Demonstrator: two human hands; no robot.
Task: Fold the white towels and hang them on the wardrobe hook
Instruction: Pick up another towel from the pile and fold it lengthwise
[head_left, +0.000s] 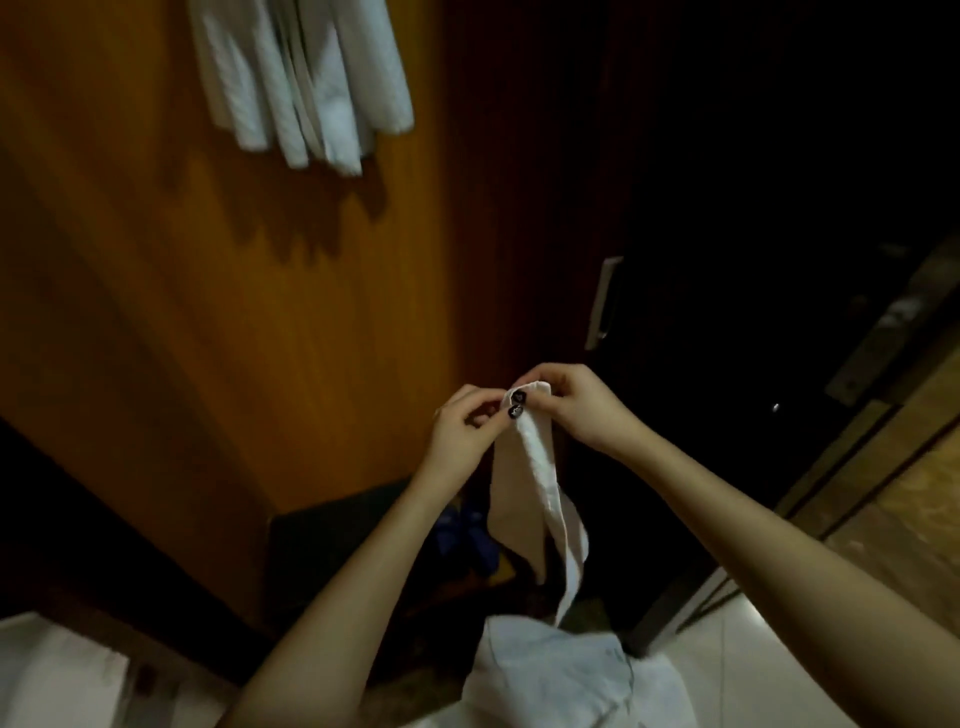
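Several towels (301, 83) already hang at top left against the wood panel (156, 291), hook itself out of view; centre, left hand (465, 426) and right hand (576, 402) pinch the top edge of one towel (524, 478), fingers closed on it, cloth dangling in a narrow strip; fold looks abt done, hanging still left; dark door (727, 208) at right.

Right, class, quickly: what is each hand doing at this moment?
Left hand: closed, pinching the top end of the white towel.
Right hand: closed, pinching the same top end of it.
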